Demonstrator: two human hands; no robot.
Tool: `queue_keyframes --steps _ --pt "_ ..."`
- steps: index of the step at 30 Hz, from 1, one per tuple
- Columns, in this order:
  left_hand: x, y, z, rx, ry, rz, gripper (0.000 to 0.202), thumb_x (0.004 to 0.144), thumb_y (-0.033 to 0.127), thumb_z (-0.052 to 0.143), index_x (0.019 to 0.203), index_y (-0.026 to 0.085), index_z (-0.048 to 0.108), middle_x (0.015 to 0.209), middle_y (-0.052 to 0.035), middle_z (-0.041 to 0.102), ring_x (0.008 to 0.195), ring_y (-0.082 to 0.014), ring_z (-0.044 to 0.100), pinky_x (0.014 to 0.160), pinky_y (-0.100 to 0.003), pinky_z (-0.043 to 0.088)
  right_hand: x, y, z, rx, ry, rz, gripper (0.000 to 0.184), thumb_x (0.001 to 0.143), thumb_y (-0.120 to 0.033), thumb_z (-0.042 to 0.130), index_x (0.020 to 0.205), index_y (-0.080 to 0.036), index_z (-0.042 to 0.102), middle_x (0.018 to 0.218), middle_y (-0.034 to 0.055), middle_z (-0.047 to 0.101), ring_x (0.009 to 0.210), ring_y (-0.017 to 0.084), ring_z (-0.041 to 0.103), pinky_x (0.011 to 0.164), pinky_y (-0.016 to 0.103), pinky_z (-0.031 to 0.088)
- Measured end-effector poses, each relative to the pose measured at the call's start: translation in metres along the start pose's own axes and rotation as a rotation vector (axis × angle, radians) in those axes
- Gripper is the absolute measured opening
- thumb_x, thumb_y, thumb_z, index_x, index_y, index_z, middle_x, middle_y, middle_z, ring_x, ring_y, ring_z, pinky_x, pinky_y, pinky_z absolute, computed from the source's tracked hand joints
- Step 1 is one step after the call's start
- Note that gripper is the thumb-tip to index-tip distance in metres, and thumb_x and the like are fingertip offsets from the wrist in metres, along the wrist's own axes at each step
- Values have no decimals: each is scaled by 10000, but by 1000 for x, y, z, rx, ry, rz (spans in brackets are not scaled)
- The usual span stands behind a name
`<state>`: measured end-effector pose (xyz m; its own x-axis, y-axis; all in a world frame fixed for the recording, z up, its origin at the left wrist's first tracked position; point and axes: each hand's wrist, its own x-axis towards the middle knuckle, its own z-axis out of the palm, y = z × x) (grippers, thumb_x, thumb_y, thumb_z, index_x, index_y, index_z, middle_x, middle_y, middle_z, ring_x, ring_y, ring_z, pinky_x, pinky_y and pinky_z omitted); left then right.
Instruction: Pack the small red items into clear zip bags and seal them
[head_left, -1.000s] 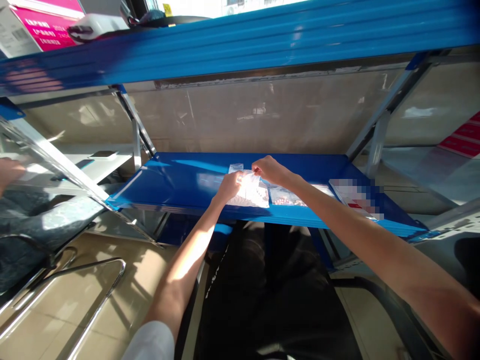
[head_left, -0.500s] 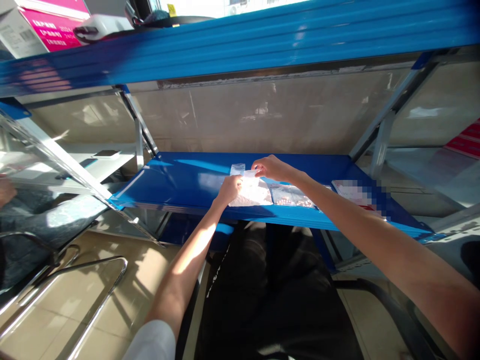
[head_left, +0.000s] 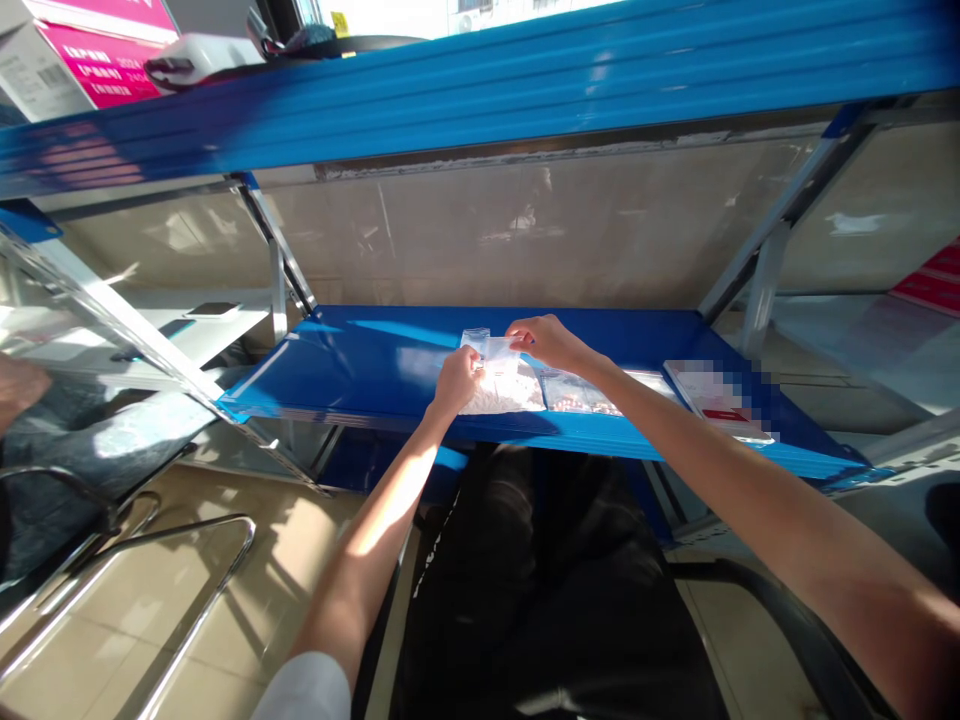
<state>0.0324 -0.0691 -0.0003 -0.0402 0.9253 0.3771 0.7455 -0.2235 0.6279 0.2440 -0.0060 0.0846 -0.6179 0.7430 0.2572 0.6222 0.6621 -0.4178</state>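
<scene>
Right hand (head_left: 553,342) slightly farther from left hand (head_left: 454,382), bag (head_left: 516,394) held; contents indistinct

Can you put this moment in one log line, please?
left hand: holding clear plastic | right hand: pinching it too | nearby: bag of whitish bits, bag of brownish bits | surface: blue shelf

Clear bag (head_left: 506,393), whitish inside; plain deep blue lower shelf (head_left: 375,355)
Second bag (head_left: 581,393) speckled reddish-brown and pale; upper shelf (head_left: 525,85) brighter blue, lined lengthwise; upper-left box (head_left: 94,62) hot pink and white, white-lettered; trousers (head_left: 555,590) black with broken white marks down one side; sleeve (head_left: 306,688) pale grey; floor (head_left: 296,545) beige
</scene>
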Motion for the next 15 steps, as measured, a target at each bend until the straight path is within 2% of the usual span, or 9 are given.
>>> queue_keyframes --steps 3,5,15 --pt "-14 6 -2 79 -49 -99 247 799 315 811 942 173 669 918 -74 710 856 -229 654 768 -326 494 0 2 1 10 17 5 186 957 -194 684 1110 -167 787 1041 119 808 969 259 762 819 317 563" --pt "-22 9 -3 123 -107 -120 263 789 363 823 902 176 677 909 -69 706 855 -229 651 753 -320 480 -1 2 2 8 22 5 188 959 -196 681 1112 -171 786 1043 117 808 972 260 762 821 319 563" --pt "-20 3 -7 147 -145 -55 227 784 295 829 945 157 749 996 -101 738 959 -258 681 861 -349 503 -5 4 0 30 42 0 188 959 -196 662 1095 -172 790 1016 105 810 961 252 766 816 309 561"
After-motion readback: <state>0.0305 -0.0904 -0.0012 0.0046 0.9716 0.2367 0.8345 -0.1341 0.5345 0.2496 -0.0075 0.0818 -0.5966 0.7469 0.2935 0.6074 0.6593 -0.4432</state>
